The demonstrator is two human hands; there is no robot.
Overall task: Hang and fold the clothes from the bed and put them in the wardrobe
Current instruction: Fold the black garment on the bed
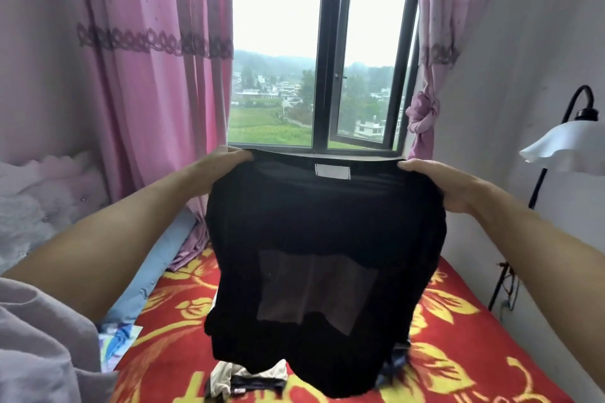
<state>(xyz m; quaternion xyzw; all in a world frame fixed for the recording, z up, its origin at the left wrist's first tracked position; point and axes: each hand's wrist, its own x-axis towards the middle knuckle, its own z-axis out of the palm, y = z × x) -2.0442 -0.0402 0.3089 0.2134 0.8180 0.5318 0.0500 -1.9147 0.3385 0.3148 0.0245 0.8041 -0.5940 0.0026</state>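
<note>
Head view: the left hand (pixel 226 162) and right hand (pixel 435 178) each pinch a top corner of the black knitted garment (pixel 320 232), hanging spread between both grips above the red-and-yellow flowered bed (pixel 458 353). Folding seems underway; next, it likely needs laying flat below.

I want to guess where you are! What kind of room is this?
Most likely a bedroom. There is a bed with a red and yellow flowered blanket, pink curtains beside a dark-framed window, and a white-shaded lamp. Both hands hold up a black garment above the bed.
</note>
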